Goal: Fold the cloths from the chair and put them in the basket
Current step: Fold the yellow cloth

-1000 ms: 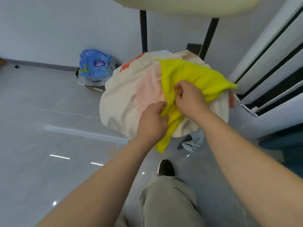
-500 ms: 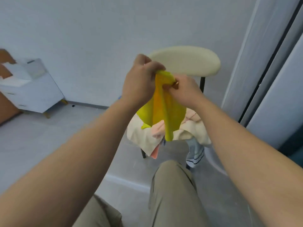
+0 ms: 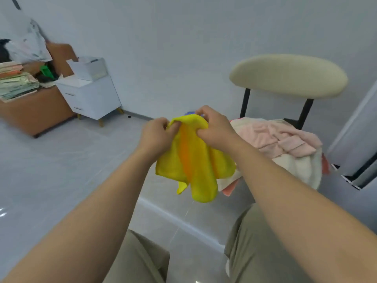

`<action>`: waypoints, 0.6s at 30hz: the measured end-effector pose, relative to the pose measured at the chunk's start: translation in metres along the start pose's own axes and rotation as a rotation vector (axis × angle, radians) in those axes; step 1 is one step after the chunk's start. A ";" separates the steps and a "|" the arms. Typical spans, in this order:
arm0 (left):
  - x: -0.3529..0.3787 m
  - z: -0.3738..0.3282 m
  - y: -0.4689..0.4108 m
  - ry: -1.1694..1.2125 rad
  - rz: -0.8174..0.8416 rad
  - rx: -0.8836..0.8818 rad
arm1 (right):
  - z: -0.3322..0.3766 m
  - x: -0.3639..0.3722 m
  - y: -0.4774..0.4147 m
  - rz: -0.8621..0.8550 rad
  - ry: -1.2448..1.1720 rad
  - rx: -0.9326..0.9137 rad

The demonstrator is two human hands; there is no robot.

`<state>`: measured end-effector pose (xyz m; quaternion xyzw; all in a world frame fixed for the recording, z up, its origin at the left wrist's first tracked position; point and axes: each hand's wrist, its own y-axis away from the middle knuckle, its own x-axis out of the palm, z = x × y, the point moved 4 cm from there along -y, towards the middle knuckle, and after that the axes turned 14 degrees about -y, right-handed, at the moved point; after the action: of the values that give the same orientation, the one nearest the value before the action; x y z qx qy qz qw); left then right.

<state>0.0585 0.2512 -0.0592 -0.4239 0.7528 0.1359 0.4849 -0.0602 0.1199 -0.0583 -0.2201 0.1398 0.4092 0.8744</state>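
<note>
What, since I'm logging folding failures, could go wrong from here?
Left hand and right hand pinch the yellow cloth close together at its bunched top edge; it hangs creased, so the fold may be uneven.
The cloth pile drapes over the chair seat's edge and could slide off.

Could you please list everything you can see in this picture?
yellow cloth: one, yellow, hanging from both hands, centre
chair: one, cream back, black posts, right
pink cloth: one, pink, on the chair seat
cream cloth: one, cream, under the pink cloth
cabinet: one, white, left, by the wall
box: one, white, on the cabinet
trousers: one pair, khaki, bottom
left hand: one, pinching the yellow cloth's top edge
right hand: one, pinching the same edge
</note>
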 end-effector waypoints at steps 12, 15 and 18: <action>0.147 0.140 -0.009 0.309 0.345 -0.332 | -0.174 0.125 -0.036 0.106 0.287 0.470; 0.170 0.164 -0.018 0.092 0.274 -0.213 | -0.202 0.141 -0.044 0.138 0.352 0.520; 0.187 0.176 -0.034 -0.169 0.344 -0.091 | -0.221 0.152 -0.058 0.157 0.362 0.539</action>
<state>0.1612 0.2441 -0.2966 -0.2978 0.7637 0.2859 0.4963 0.0661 0.0760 -0.2983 -0.0384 0.4126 0.3779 0.8279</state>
